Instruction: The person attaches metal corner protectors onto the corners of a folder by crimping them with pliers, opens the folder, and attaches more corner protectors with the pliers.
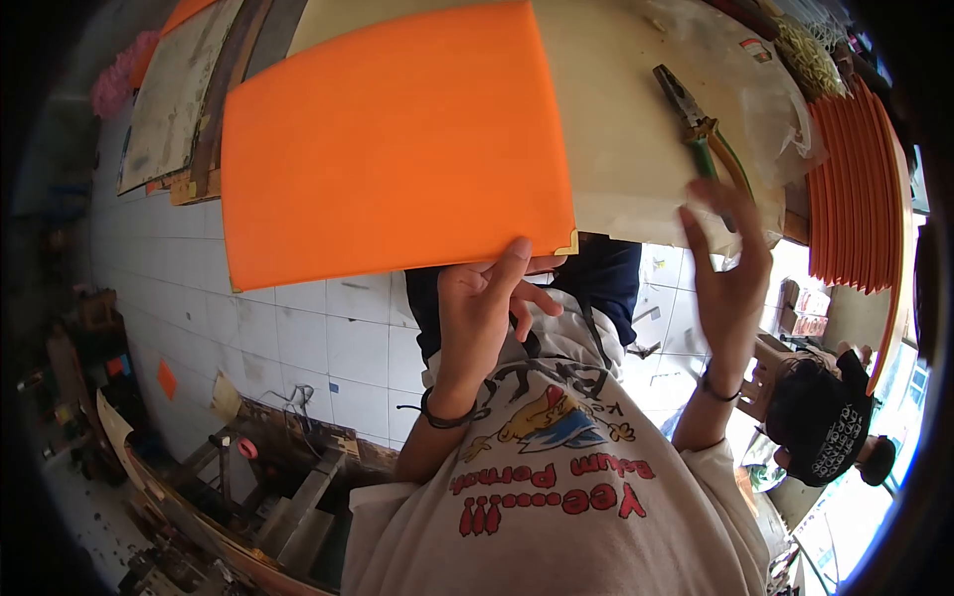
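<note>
Beyond a shirt [566,541] reading "Yee.....!!! Belum Pernah", the left hand [477,318] pinches an orange cover [397,149] at its edge. The blurred right hand [733,273] spreads its fingers near pliers [703,129].

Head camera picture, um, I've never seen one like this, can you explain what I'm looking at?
There's no machine here, just a person's two bare hands. The single picture comes from a camera worn on their head, looking forward and down, so their own shirt fills the bottom. The left hand grips the near edge of an orange cover, thumb on top. The right hand, blurred and open, is by the pliers; I can't tell whether it touches them. The pliers lie on the tabletop, near clear plastic.
</note>
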Tool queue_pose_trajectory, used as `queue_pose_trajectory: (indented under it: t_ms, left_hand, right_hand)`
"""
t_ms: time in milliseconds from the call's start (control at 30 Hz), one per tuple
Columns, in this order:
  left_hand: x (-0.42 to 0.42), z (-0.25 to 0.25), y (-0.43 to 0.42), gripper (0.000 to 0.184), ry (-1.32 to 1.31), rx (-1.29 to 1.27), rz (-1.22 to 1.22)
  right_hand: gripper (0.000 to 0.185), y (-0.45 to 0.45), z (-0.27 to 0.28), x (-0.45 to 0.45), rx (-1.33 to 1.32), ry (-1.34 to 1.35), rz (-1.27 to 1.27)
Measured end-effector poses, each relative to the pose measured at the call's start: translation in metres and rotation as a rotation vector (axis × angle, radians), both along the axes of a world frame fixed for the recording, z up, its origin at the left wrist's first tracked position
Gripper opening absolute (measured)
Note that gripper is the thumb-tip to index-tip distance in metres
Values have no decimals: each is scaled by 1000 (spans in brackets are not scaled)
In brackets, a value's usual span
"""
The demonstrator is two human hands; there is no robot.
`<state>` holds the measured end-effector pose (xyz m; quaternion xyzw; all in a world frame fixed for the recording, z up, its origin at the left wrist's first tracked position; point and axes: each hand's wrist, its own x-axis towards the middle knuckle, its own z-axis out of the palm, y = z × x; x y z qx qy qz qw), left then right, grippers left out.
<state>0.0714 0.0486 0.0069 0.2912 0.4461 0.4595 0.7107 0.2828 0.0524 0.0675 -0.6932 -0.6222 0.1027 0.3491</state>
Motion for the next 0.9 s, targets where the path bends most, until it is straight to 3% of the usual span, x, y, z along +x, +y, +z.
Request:
queue_pose_trajectory:
  t_ms: [67,133,233,433,533,600,667,733,800,900]
  left_hand:
    - [2,0,1,35,-3,2,-1]
    - [4,-1,3,35,2,22,-17]
    - [11,2,9,36,3,49,-23]
    - [24,-6,22,38,-83,42,-16]
    - [29,-6,26,37,-88,36,-2]
    - [30,-7,27,37,-87,41,4]
    - [31,-10,28,36,-79,47,12]
    - [31,-15,28,33,-108,68,21]
    - [32,-17,29,33,-111,95,37]
    - [39,-17,32,37,-84,147,80]
  right_hand:
    - [42,12,-9,26,69,-304,-42]
    - [46,18,-28,38,66,-544,-21]
    - [41,26,-33,43,74,-470,-50]
    - [35,31,-28,64,-162,-415,-23]
    - [46,6,2,63,-587,393,-26]
    - [48,-26,-12,56,-554,609,183]
    - [35,-57,-25,40,-687,1042,215]
    - [29,-77,-32,15,-718,1285,154]
    - [26,-90,-40,1,-786,1154,153]
    - [43,-88,-28,-20,-815,1030,81]
